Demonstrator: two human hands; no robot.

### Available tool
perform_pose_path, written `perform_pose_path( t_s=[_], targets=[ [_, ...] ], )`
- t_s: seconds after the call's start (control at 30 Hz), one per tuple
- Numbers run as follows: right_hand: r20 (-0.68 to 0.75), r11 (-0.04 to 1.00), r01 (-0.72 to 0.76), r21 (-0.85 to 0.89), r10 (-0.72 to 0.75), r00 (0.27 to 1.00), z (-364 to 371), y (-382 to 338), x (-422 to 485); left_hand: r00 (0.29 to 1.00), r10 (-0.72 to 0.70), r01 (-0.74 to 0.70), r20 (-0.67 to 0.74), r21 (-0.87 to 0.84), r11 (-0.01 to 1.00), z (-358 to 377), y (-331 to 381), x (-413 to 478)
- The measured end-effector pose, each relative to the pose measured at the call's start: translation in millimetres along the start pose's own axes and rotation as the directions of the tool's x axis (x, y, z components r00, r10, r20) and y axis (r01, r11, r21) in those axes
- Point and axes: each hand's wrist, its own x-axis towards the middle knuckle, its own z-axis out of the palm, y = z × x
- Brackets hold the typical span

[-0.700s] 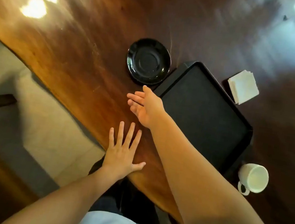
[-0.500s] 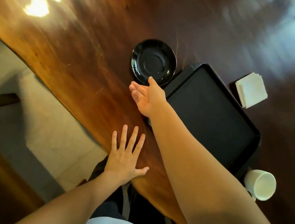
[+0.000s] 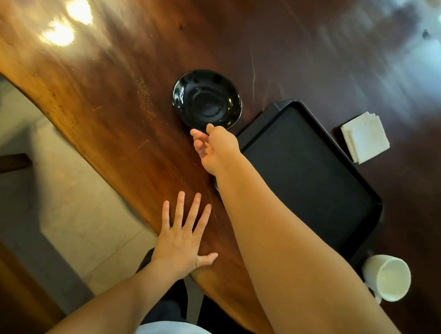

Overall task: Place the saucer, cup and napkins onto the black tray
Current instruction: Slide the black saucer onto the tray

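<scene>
Black tray (image 3: 308, 176): empty, on the wooden surface (image 3: 114, 67). Black saucer (image 3: 207, 100): just left of tray's far corner. Napkins (image 3: 365, 137): stacked beside tray's far edge. White cup (image 3: 386, 276): on its side, at tray's near corner. Right hand (image 3: 214, 149): fingers loosely spread, thumb at saucer rim, contact unclear. Left hand (image 3: 182, 236): flat, fingers splayed, holding nothing.

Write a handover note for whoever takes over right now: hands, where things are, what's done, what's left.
Right hand: open, fingers at the near rim of the black saucer, not gripping yet.
Left hand: flat on the wooden table edge, empty.
Black tray: empty.
Napkins lie beyond it, white cup beside its near corner.
Done: nothing.
Left: saucer, cup, napkins onto tray.
</scene>
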Motion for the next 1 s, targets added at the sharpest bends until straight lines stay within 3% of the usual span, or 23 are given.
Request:
perform_pose_path(
  t_s=[0.17,0.43,1.0],
  targets=[
    [0.045,0.997,0.029,-0.077,-0.026,0.999,-35,1,-23,1.0,-0.017,0.017,0.01,0.012,1.0,-4,1,-1],
    [0.116,0.983,0.144,-0.115,-0.131,0.985,-113,-2,-42,0.996,0.004,-0.002,-0.084,0.03,1.0,-2,4,-4],
    [0.0,0.984,0.122,0.128,-0.123,0.992,-189,-7,-28,0.989,0.005,0.0,-0.146,0.035,0.999,3,6,-3]
  ],
)
